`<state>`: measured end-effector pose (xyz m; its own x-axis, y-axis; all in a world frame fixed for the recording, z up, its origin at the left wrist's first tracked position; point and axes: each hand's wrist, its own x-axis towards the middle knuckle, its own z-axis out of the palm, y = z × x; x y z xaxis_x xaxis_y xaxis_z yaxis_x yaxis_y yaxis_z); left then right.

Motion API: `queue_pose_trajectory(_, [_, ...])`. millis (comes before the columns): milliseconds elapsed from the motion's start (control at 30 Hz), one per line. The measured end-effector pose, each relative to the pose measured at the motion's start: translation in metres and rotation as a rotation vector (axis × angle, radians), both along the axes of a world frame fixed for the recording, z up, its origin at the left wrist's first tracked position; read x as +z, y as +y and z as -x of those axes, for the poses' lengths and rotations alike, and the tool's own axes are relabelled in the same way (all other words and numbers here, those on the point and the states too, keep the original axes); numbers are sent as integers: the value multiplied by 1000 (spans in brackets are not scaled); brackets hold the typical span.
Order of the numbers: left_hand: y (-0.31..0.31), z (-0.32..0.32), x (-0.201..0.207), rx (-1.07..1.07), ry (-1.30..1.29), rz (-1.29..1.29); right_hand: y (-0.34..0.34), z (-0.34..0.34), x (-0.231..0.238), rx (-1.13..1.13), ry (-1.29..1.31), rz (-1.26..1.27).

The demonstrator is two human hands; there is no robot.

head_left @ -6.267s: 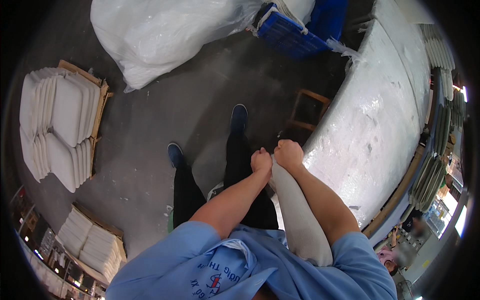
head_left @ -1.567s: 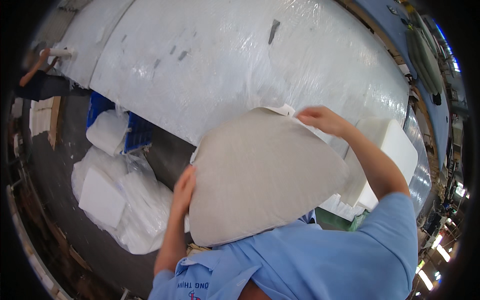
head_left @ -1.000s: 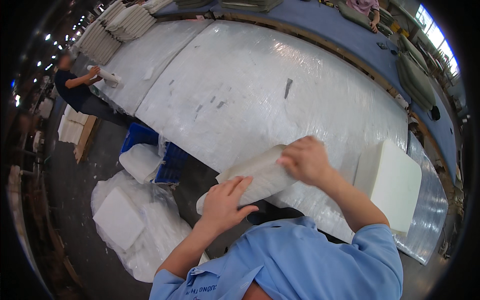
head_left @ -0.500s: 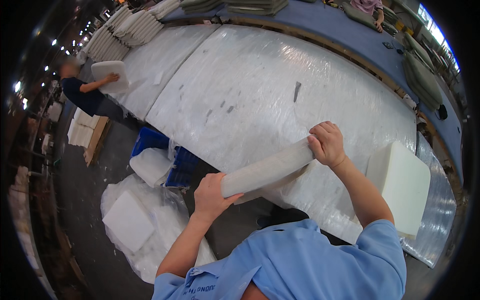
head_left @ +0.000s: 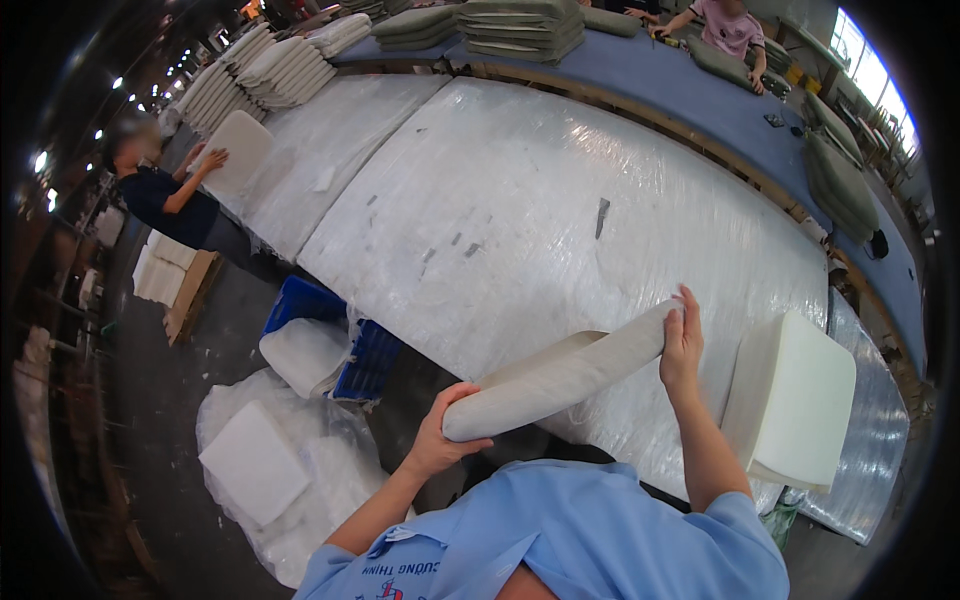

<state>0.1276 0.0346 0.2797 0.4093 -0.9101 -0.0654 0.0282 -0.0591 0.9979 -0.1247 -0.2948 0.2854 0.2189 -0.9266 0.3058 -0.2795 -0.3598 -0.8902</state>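
Observation:
A pale off-white cushion (head_left: pixel 565 385) is held on edge before me, its long rounded side toward me, over the near edge of the plastic-wrapped table (head_left: pixel 520 200). My left hand (head_left: pixel 447 432) is closed around its left end, thumb below and fingers over the top. At the other end, my right hand (head_left: pixel 682 335) presses palm and fingers against the corner, fingertips pointing up. The cushion's far face is mostly hidden. To the right of my right forearm, a stack of white cushions (head_left: pixel 800 400) lies on the table.
On the floor at left are a blue crate (head_left: pixel 365 355) holding a white piece, and a plastic bag (head_left: pixel 340 470) with a white foam block (head_left: pixel 255 462) on it. A co-worker (head_left: pixel 180 200) handles a cushion at far left. Grey-green cushions (head_left: pixel 520 30) are stacked on the blue table (head_left: pixel 650 75).
The cushion has come lower and nearer, its right end dropping. My right hand has gone from gripping its top corner to lying against its end. The co-worker at left has tilted their cushion.

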Motion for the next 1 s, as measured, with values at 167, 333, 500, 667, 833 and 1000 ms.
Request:
queue_pose_trajectory(167, [12, -20, -19, -168, -130, -2, 99, -9, 0, -98, -238, -494])
queue_pose_trajectory(333, [26, -19, -36, -407, -179, -146, 215, -37, 27, -124, -436, -692])
queue_pose_trajectory(500, [75, -28, -61, -557, -498, -95, 248, -19, 43, -346, -533, -775])
queue_pose_trajectory(667, [134, -75, -94, -380, -83, -676, 255, 37, 4, -484, -388, -776])
queue_pose_trajectory(833, [189, -128, -112, -38, 104, -717, 252, 69, -20, -541, -359, -843])
queue_pose_trajectory(1000, [205, -160, -104, 174, 166, -621, 196, 58, 11, -438, -246, -712])
